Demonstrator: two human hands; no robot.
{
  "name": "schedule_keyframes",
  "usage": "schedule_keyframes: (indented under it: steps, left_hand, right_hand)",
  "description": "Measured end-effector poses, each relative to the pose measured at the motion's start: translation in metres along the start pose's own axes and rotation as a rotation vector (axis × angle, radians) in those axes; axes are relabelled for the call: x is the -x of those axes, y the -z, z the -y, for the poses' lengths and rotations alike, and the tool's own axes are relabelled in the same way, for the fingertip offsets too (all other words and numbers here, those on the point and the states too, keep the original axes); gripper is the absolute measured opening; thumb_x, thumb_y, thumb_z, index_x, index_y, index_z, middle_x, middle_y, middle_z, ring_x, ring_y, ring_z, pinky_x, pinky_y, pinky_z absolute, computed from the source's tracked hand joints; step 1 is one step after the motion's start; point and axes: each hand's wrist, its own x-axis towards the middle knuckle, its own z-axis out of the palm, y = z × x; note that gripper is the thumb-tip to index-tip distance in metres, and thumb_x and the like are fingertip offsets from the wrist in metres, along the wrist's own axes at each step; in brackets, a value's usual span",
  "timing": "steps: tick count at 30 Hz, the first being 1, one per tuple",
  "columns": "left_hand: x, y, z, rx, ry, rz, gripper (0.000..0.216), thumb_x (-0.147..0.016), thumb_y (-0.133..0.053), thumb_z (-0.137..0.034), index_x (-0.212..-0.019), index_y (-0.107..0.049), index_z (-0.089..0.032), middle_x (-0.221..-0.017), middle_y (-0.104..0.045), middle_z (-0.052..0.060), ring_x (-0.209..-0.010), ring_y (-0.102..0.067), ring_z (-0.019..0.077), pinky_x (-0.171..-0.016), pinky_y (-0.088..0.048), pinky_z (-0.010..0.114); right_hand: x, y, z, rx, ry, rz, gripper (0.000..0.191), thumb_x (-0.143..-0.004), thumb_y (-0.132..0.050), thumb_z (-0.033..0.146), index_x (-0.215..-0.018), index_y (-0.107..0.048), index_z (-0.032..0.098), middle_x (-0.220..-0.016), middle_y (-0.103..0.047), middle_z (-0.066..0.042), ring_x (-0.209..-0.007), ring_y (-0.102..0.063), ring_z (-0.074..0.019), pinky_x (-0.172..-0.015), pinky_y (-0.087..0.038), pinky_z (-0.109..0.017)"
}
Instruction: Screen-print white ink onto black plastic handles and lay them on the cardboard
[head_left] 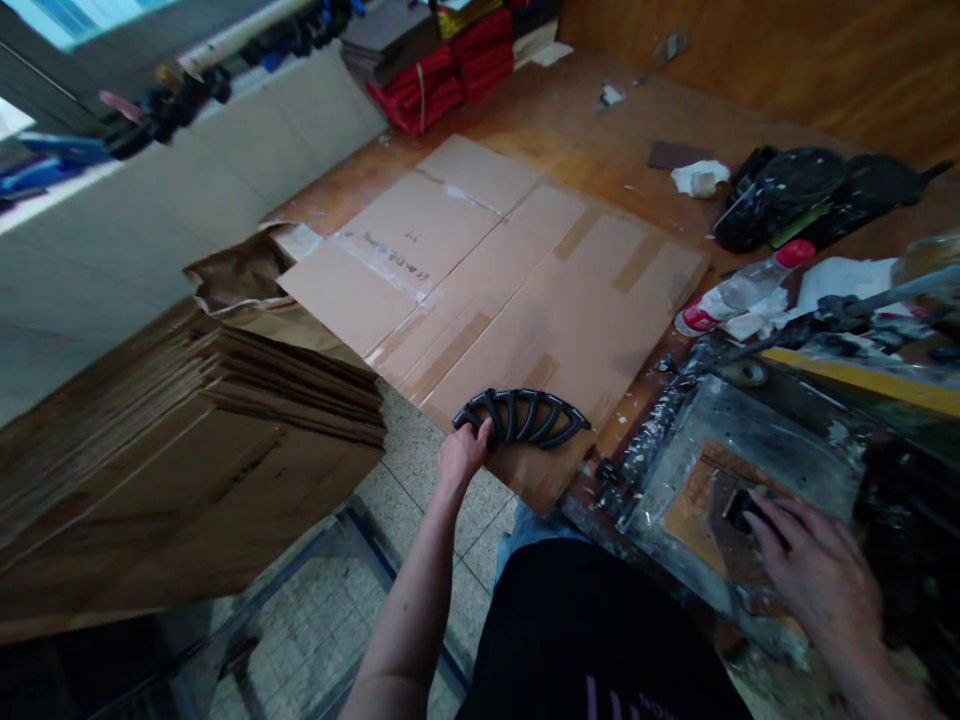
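Several black curved pieces (529, 418) stand side by side in a fan-shaped row on the near edge of a flattened cardboard sheet (480, 290). My left hand (463, 455) has its thumb and fingers closed on the piece at the row's left end. Off to the right, my right hand (814, 560) grips a small black piece (742, 510), whose exact kind I cannot make out. It is held at a brown pad (694, 500) with a dark patch, lying on a paint-smeared metal plate (660, 470). Whether the piece touches the pad is unclear.
Stacked cardboard (300, 450) stands at the left. A red-capped bottle (742, 290) lies tilted beside white crumpled paper and dark, paint-spotted containers (795, 190). Red bundles (442, 85) sit at the back of the wooden table (600, 120). A metal bar (847, 315) crosses the right side.
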Motion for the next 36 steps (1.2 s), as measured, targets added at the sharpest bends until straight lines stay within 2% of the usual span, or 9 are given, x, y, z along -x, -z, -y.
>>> schedule_keyframes:
  steps: [2,4,8,10,13,19,26,32,36]
  left_hand:
    - [0.008,-0.002,0.003,-0.002,0.007,-0.063,0.06,-0.088,-0.027,-0.068,-0.093,-0.064,-0.021,-0.092,-0.071,0.015,-0.09,-0.067,0.0309,-0.073,-0.049,0.039]
    - [0.018,-0.006,0.004,0.03,-0.048,-0.213,0.051,-0.091,-0.031,-0.061,-0.097,-0.062,-0.021,-0.093,-0.069,0.012,-0.09,-0.065,0.0266,-0.074,-0.049,0.035]
    - [0.033,-0.02,-0.001,0.096,-0.337,-0.492,0.035,-0.093,-0.043,-0.046,-0.107,-0.063,-0.021,-0.12,-0.06,0.01,-0.107,-0.056,0.0231,-0.087,-0.047,0.032]
    - [0.037,-0.024,-0.007,0.049,-0.402,-0.498,0.037,-0.092,-0.045,-0.044,-0.12,-0.061,-0.026,-0.13,-0.055,0.008,-0.109,-0.053,0.0255,-0.089,-0.046,0.036]
    - [0.037,-0.023,-0.015,-0.027,-0.381,-0.435,0.042,-0.092,-0.045,-0.046,-0.132,-0.053,-0.035,-0.134,-0.054,0.005,-0.101,-0.053,0.0272,-0.083,-0.047,0.039]
    - [0.031,-0.01,-0.014,0.0,-0.36,-0.324,0.038,-0.094,-0.039,-0.044,-0.126,-0.059,-0.034,-0.125,-0.062,0.003,-0.096,-0.053,0.0242,-0.083,-0.045,0.035]
    - [0.03,-0.008,-0.006,0.046,-0.436,-0.249,0.036,-0.095,-0.039,-0.038,-0.12,-0.063,-0.027,-0.116,-0.066,0.006,-0.096,-0.057,0.022,-0.091,-0.041,0.036]
    - [0.026,-0.002,-0.012,-0.027,-0.412,-0.187,0.036,-0.093,-0.042,-0.042,-0.123,-0.061,-0.035,-0.113,-0.065,0.006,-0.091,-0.055,0.0234,-0.086,-0.042,0.037]
    - [0.026,-0.001,-0.012,-0.015,-0.385,-0.179,0.035,-0.094,-0.039,-0.042,-0.112,-0.068,-0.032,-0.108,-0.065,0.006,-0.092,-0.056,0.0224,-0.088,-0.04,0.036]
  right_hand:
    - [-0.021,-0.001,0.038,-0.075,0.138,0.015,0.04,-0.093,-0.044,0.046,-0.108,-0.07,0.02,-0.097,-0.069,-0.012,-0.091,-0.062,-0.0257,-0.086,-0.048,-0.042]
    - [-0.043,-0.007,0.082,-0.189,0.214,0.075,0.031,-0.095,-0.046,0.037,-0.109,-0.068,0.02,-0.097,-0.069,-0.008,-0.091,-0.062,-0.0215,-0.086,-0.049,-0.037]
    - [-0.078,-0.038,0.16,-0.302,0.366,0.242,0.029,-0.096,-0.045,0.028,-0.108,-0.07,0.018,-0.099,-0.069,-0.007,-0.094,-0.058,-0.0195,-0.087,-0.047,-0.032]
    - [-0.09,-0.059,0.187,-0.251,0.384,0.346,0.031,-0.096,-0.044,0.028,-0.113,-0.068,0.021,-0.1,-0.069,-0.007,-0.096,-0.057,-0.0204,-0.087,-0.047,-0.032]
    - [-0.103,-0.084,0.213,-0.104,0.335,0.478,0.034,-0.096,-0.044,0.034,-0.123,-0.064,0.025,-0.102,-0.068,-0.007,-0.098,-0.055,-0.0229,-0.085,-0.046,-0.033]
    - [-0.118,-0.101,0.233,-0.002,0.236,0.587,0.036,-0.096,-0.041,0.039,-0.121,-0.064,0.028,-0.103,-0.065,-0.009,-0.102,-0.054,-0.0236,-0.083,-0.043,-0.032]
    - [-0.115,-0.103,0.232,-0.055,0.191,0.549,0.036,-0.096,-0.04,0.036,-0.119,-0.066,0.026,-0.104,-0.066,-0.008,-0.102,-0.053,-0.0225,-0.087,-0.043,-0.031]
    - [-0.115,-0.103,0.235,-0.069,0.183,0.528,0.036,-0.096,-0.041,0.036,-0.119,-0.065,0.024,-0.104,-0.065,-0.009,-0.102,-0.054,-0.0227,-0.087,-0.042,-0.032]
    - [-0.115,-0.105,0.234,-0.089,0.162,0.512,0.036,-0.096,-0.041,0.036,-0.118,-0.066,0.023,-0.104,-0.065,-0.008,-0.104,-0.053,-0.0225,-0.089,-0.041,-0.031]
